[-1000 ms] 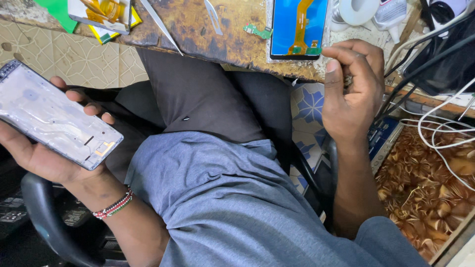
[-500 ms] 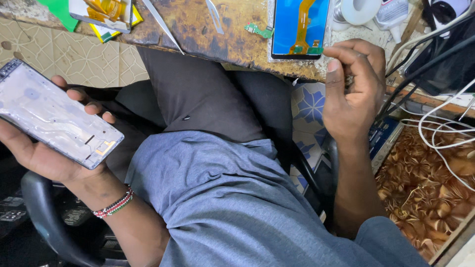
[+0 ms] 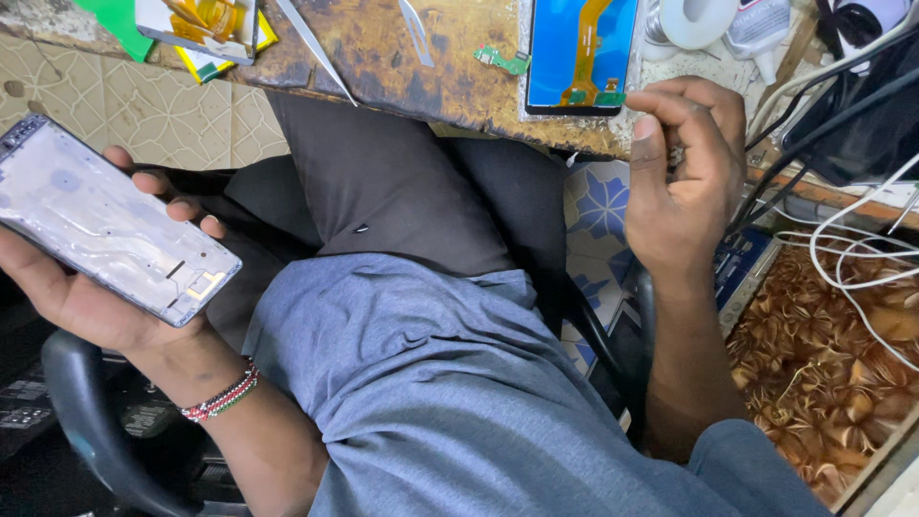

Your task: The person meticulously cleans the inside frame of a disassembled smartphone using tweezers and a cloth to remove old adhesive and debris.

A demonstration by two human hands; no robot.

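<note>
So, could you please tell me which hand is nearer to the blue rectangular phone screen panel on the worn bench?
Right. The right hand is curled just beside the blue screen panel; the left hand is far across, holding a silver phone frame.

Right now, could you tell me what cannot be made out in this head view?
- Whatever the right hand pinches: hidden by its curled fingers.
- Underside of the phone frame: covered by the left hand.
- Screen panel on the workbench: top cut off by the picture edge.
- White cables: ends run out of view.
</note>
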